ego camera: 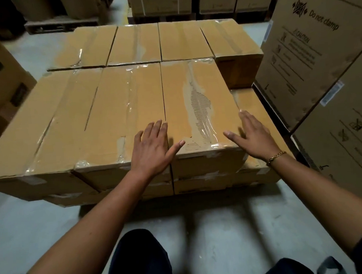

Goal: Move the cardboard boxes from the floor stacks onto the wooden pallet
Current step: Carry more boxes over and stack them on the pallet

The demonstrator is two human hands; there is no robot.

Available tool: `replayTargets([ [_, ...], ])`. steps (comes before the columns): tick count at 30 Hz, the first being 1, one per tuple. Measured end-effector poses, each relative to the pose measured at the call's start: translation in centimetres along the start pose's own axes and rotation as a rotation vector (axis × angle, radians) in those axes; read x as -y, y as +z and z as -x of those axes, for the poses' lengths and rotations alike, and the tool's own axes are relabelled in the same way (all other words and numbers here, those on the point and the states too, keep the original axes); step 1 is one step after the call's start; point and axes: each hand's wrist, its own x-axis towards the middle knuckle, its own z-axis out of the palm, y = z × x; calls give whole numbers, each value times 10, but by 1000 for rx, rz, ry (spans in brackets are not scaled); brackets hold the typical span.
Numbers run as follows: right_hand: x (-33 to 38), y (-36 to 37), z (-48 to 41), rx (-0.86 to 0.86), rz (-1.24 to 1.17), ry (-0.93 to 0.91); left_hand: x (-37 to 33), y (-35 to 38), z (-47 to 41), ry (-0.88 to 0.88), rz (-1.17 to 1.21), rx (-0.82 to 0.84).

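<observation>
Atop the near-full upper layer of taped brown cardboard boxes (132, 101), both the left hand (153, 147) and the right hand (252, 136) are lying flat and open, gripping nothing, squaring the rightmost torn-topped box (197, 106), with one gap at the right corner seemingly remaining.

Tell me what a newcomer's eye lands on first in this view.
First, the two bare hands spread flat at the near edge of the stack: the left hand over a seam between boxes, the right hand at the corner of the torn-top box. Then the tall printed carton marked "Do not clamp", standing at the right.
</observation>
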Motion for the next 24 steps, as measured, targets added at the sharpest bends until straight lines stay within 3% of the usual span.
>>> replayTargets([
  [9, 140, -81, 5, 127, 40, -213, 48, -141, 34, -126, 110, 12],
  [14, 254, -135, 30, 243, -15, -291, 99, -246, 96, -329, 245, -36],
  [24, 514, -175, 93, 406, -280, -334, 263, -440, 242, -623, 255, -48],
])
